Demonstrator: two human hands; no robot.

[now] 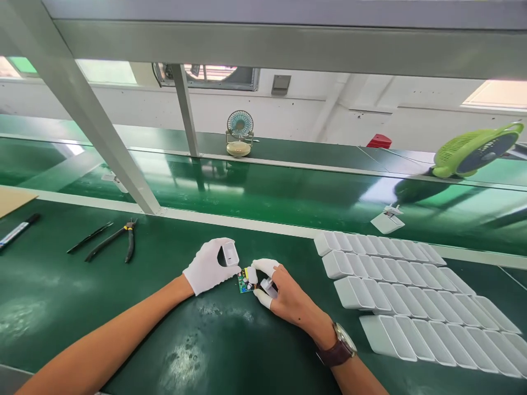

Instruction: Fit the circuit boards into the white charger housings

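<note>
The left hand (pixel 209 269) is pinching a white case (pixel 230 254), its long side pointing away, leaning a bit left. Beside it, the right hand (pixel 289 293) is squeezing a green board (pixel 245 282) between its fingertips, over the table (pixel 168 241).

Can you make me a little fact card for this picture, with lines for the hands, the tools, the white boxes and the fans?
Left hand: white glove, holding a white case
Right hand: white fingertip covers, holding a circuit board and a small white piece
Right wrist: watch
Tools: tweezers and pliers, lying on the table's left side
White boxes: four rows, on the right
Fans: small fan at the back, green fan farther right
</note>
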